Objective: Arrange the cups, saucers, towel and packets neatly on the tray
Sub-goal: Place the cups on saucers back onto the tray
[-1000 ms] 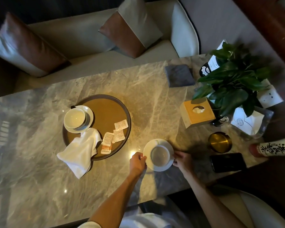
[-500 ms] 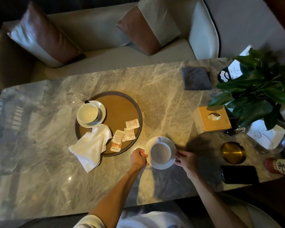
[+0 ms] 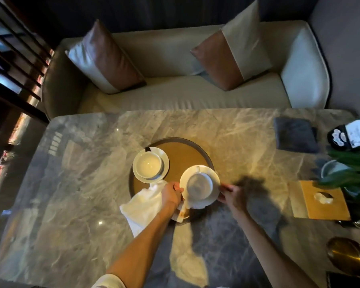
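Observation:
A round brown tray [image 3: 181, 151] lies on the marble table. At its left stands a white cup on a saucer [image 3: 150, 164]. A second white saucer [image 3: 213, 191] with a cup [image 3: 199, 182] hangs over the tray's right front. My left hand [image 3: 171, 193] grips this saucer's left rim and my right hand [image 3: 231, 193] grips its right rim. A crumpled white towel [image 3: 142, 206] hangs over the tray's front left edge. Packets [image 3: 182, 213] peek out below the held saucer, mostly hidden.
A dark grey coaster [image 3: 295, 135] lies at the back right. At the right are a wooden tissue box [image 3: 320, 200], a leafy plant [image 3: 353, 169] and a brass bowl [image 3: 348, 257]. A sofa with two cushions stands behind the table.
Both hands have carried the second cup and saucer from the table, right of the tray, up and over the tray's right front. It now covers most of the packets.

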